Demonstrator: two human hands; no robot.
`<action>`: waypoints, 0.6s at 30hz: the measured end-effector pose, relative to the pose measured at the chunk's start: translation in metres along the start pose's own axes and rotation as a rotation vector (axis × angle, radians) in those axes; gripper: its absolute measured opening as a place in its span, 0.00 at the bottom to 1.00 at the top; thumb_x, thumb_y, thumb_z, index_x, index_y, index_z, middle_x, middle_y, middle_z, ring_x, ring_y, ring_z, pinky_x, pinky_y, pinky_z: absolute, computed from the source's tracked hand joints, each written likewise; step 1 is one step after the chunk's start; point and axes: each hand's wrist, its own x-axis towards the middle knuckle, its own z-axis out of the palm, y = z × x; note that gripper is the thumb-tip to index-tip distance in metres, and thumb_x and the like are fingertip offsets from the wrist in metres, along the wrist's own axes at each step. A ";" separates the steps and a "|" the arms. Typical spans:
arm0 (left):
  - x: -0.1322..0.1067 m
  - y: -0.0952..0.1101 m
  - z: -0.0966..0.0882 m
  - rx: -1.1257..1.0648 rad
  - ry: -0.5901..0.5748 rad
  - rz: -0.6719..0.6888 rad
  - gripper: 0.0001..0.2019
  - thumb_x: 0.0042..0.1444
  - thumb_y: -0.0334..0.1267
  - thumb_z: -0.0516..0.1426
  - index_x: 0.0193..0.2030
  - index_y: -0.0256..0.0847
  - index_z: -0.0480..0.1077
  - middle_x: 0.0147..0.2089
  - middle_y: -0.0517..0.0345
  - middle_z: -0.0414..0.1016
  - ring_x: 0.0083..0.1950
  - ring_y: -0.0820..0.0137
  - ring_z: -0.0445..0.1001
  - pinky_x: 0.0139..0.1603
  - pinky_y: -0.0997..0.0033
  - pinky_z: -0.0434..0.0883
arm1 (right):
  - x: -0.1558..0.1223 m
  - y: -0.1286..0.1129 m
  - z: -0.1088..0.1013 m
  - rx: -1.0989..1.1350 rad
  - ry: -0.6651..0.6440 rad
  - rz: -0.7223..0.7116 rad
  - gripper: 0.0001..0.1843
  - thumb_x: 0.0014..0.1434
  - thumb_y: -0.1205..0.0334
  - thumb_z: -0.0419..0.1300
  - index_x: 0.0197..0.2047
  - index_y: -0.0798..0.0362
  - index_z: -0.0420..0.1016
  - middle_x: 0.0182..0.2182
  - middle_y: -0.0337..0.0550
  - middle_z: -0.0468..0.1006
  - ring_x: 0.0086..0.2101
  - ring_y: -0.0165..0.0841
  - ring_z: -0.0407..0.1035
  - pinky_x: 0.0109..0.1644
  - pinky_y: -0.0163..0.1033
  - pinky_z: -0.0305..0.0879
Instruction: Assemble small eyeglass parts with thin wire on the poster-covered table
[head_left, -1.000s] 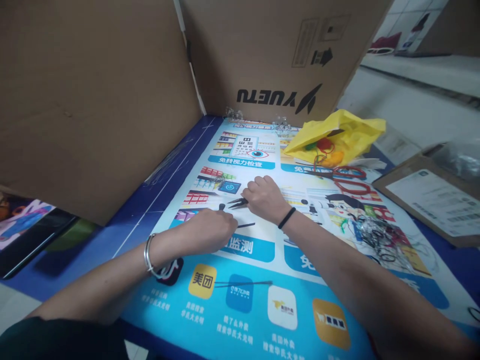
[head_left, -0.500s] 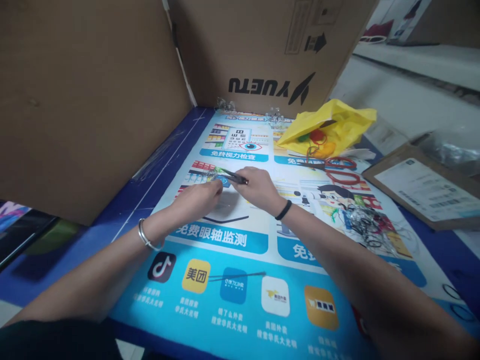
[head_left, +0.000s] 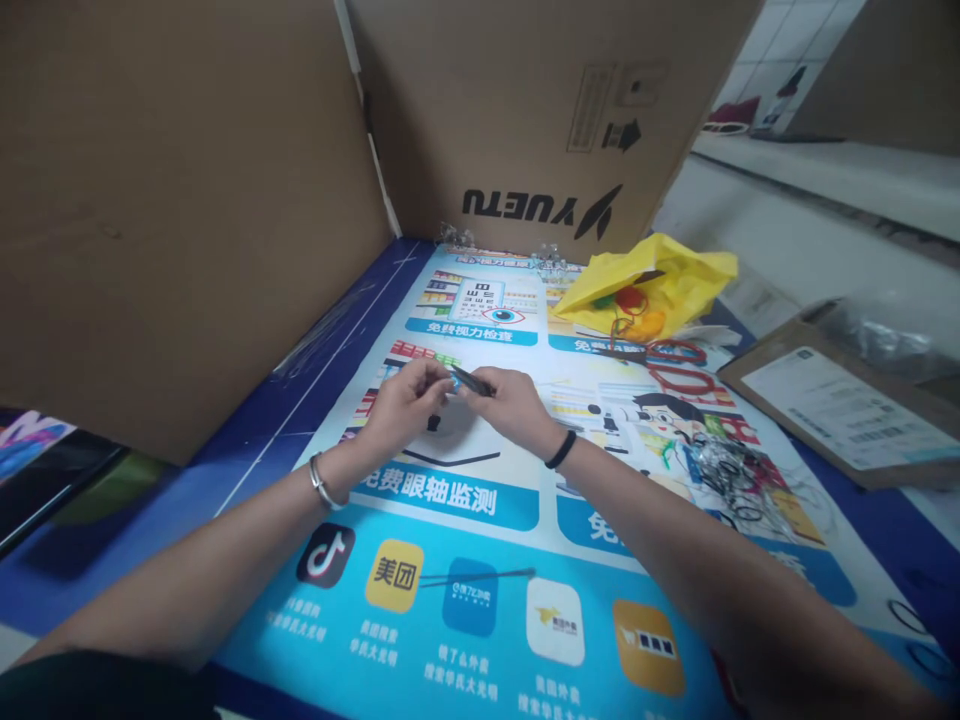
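My right hand (head_left: pixel 516 408) is closed around a dark, narrow-jawed tool that looks like small pliers (head_left: pixel 471 381). The jaws point left, at the fingertips of my left hand (head_left: pixel 405 402). Those left fingers are pinched together, and what is in them is too small and too covered to name. Both hands are close together over the printed poster (head_left: pixel 480 448) on the table. Below them lies a thin dark wire-like strand (head_left: pixel 480 577).
Right of my hands are red-handled scissors (head_left: pixel 679 352), an open yellow bag (head_left: pixel 667 285) and a tangle of clear and dark strands (head_left: pixel 731 475). A labelled carton (head_left: pixel 840 410) stands further right. Tall cardboard panels (head_left: pixel 187 200) rise at the left and back. Dark rings (head_left: pixel 907 617) lie lower right.
My left hand has turned and moved up and right, its fingertips now meeting the pliers' jaws. The silvery strands seen at its fingertips are now mostly hidden. The view has tilted slightly upward.
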 end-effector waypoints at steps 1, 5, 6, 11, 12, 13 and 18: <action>0.000 0.000 0.002 -0.154 0.003 -0.051 0.07 0.54 0.40 0.55 0.36 0.40 0.66 0.27 0.62 0.69 0.26 0.75 0.67 0.28 0.74 0.65 | 0.000 0.001 0.001 0.055 0.030 0.031 0.09 0.53 0.58 0.55 0.26 0.54 0.70 0.21 0.35 0.68 0.25 0.27 0.61 0.28 0.32 0.52; -0.001 0.003 0.005 -0.532 -0.020 -0.216 0.12 0.52 0.44 0.58 0.39 0.38 0.70 0.29 0.60 0.70 0.27 0.76 0.67 0.27 0.75 0.65 | -0.001 0.003 0.004 0.248 0.111 0.143 0.12 0.51 0.53 0.56 0.27 0.54 0.70 0.20 0.35 0.67 0.23 0.27 0.59 0.27 0.32 0.53; -0.001 0.004 0.005 -0.571 -0.025 -0.242 0.13 0.51 0.45 0.59 0.39 0.38 0.70 0.29 0.60 0.70 0.27 0.76 0.67 0.27 0.76 0.65 | -0.001 0.003 0.005 0.273 0.119 0.162 0.13 0.51 0.53 0.56 0.27 0.54 0.71 0.19 0.35 0.67 0.23 0.27 0.59 0.26 0.32 0.53; 0.002 0.011 0.014 -0.659 -0.006 -0.282 0.15 0.49 0.47 0.60 0.37 0.37 0.73 0.28 0.60 0.69 0.27 0.76 0.67 0.27 0.76 0.64 | 0.000 0.003 0.006 0.250 0.210 0.212 0.12 0.49 0.53 0.56 0.25 0.54 0.71 0.20 0.35 0.68 0.23 0.28 0.60 0.28 0.33 0.56; 0.004 0.013 0.017 -0.658 -0.004 -0.281 0.14 0.49 0.46 0.60 0.36 0.36 0.73 0.28 0.60 0.69 0.27 0.77 0.67 0.27 0.76 0.64 | 0.000 0.003 0.005 0.248 0.232 0.221 0.12 0.49 0.53 0.56 0.25 0.54 0.72 0.20 0.35 0.69 0.24 0.28 0.60 0.29 0.33 0.57; 0.006 0.014 0.022 -0.655 -0.001 -0.280 0.14 0.49 0.46 0.60 0.35 0.36 0.73 0.27 0.60 0.69 0.26 0.77 0.67 0.28 0.76 0.63 | 0.000 0.004 0.005 0.253 0.252 0.228 0.12 0.49 0.53 0.56 0.26 0.54 0.72 0.20 0.35 0.70 0.24 0.28 0.61 0.30 0.34 0.57; 0.019 0.013 0.041 -0.659 0.051 -0.269 0.11 0.50 0.44 0.59 0.34 0.37 0.72 0.24 0.62 0.68 0.25 0.77 0.65 0.27 0.75 0.61 | 0.002 0.013 0.001 0.268 0.322 0.256 0.11 0.49 0.54 0.56 0.26 0.53 0.70 0.23 0.37 0.72 0.26 0.30 0.63 0.33 0.35 0.59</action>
